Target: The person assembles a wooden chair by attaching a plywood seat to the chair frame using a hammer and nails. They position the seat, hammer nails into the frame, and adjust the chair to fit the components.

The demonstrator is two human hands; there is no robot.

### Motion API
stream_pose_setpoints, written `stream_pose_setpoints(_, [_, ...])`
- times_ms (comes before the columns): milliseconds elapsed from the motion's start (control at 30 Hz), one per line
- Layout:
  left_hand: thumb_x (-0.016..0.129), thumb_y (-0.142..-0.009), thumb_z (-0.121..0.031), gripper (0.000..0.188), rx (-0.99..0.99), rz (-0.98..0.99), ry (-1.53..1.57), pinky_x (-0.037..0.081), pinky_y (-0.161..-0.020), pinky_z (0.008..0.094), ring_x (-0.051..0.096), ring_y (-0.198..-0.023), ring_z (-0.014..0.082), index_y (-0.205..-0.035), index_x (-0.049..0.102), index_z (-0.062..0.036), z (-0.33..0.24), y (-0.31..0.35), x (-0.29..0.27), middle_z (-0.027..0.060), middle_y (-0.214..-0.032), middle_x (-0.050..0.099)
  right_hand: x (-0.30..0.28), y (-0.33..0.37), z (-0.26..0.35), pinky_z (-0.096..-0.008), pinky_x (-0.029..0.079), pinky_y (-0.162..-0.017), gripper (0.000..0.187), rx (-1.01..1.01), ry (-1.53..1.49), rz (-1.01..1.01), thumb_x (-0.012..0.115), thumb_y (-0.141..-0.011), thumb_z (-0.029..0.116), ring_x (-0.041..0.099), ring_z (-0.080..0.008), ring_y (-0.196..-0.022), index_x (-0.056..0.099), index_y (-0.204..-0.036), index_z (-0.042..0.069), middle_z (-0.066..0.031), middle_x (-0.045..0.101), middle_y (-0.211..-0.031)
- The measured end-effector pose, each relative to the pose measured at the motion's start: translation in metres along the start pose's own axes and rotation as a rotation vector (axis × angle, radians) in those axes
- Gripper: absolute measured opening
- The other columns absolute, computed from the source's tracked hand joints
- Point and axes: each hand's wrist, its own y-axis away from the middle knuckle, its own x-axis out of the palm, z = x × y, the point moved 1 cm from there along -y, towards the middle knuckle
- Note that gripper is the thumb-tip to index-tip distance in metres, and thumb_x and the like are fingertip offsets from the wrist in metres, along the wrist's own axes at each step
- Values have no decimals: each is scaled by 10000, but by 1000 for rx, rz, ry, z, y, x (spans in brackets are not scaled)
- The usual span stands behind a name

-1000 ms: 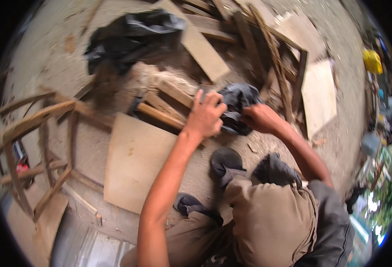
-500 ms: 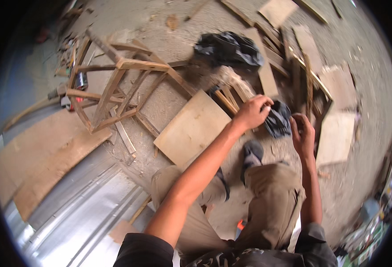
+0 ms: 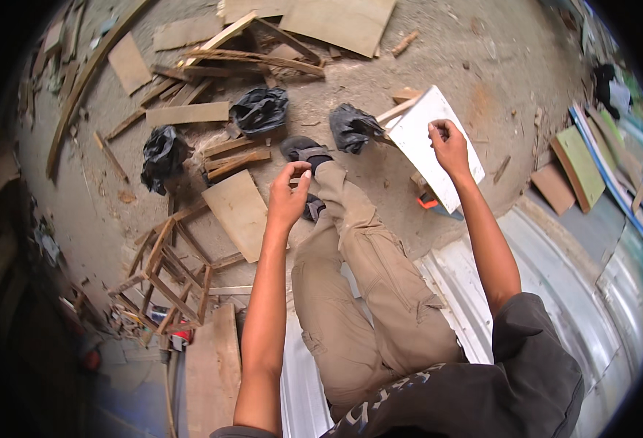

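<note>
My left hand (image 3: 290,196) hovers above the ground, its fingers loosely bent, with nothing seen in it. Beneath and beyond it are my dark sandalled feet (image 3: 303,151). Over a white board (image 3: 425,119) hangs my right hand (image 3: 450,152), fingers curled and thumb apart; I see nothing in its grasp. Between the hands, farther out, a crumpled black plastic bag (image 3: 353,128) sits by the board's left edge. An orange-and-black handle (image 3: 428,201) pokes out under the board's near side. A square plywood piece (image 3: 235,212) lies left of my left hand.
Two more black bags, one filled-looking (image 3: 260,111) and one farther left (image 3: 164,157), stand among wood offcuts (image 3: 237,162). A wooden frame (image 3: 167,270) lies at left. Corrugated metal sheets (image 3: 540,255) spread beneath me to the right, near leaning boards (image 3: 579,169).
My view has swung to the right. Both hands have come away from the small black bag and moved farther apart; the white board and orange handle now show.
</note>
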Motion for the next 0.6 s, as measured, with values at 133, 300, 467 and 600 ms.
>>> stream_pose_setpoints(133, [680, -920, -183, 208, -24, 31, -62, 524, -723, 299, 671, -888, 151, -1048, 677, -19, 13, -3, 40, 93, -949, 718, 0, 63, -71, -323, 535, -701, 231, 63, -67, 0, 661, -937, 242, 687, -172, -783, 673, -989, 18, -104, 704, -818])
stream_pose_setpoints(300, [740, -775, -625, 904, -423, -120, -156, 492, -932, 408, 651, -1053, 351, -1261, 515, 104, 100, -66, 126, 267, -1114, 659, 90, 111, -76, -364, 542, -722, 192, 71, -206, 100, 646, -935, 175, 690, -244, -794, 652, -995, -7, -153, 697, -886])
stream_pose_setpoints(467, [777, -811, -323, 740, -784, -461, 151, 501, -908, 395, 656, -1028, 316, -1334, 487, 113, 189, -152, 199, 243, -1131, 665, 170, 65, -33, -442, 514, -862, 169, -362, -196, 2, 579, -913, 52, 635, -384, -965, 613, -1060, -25, -213, 632, -1049])
stream_pose_setpoints(600, [635, -828, -81, 448, -501, -403, 585, 515, -757, 307, 654, -857, 210, -1239, 586, 90, 226, -162, 175, 176, -1000, 684, 220, 8, -27, -478, 495, -877, 224, -534, -130, 14, 511, -870, -53, 605, -421, -1020, 601, -1074, -32, -231, 620, -1070])
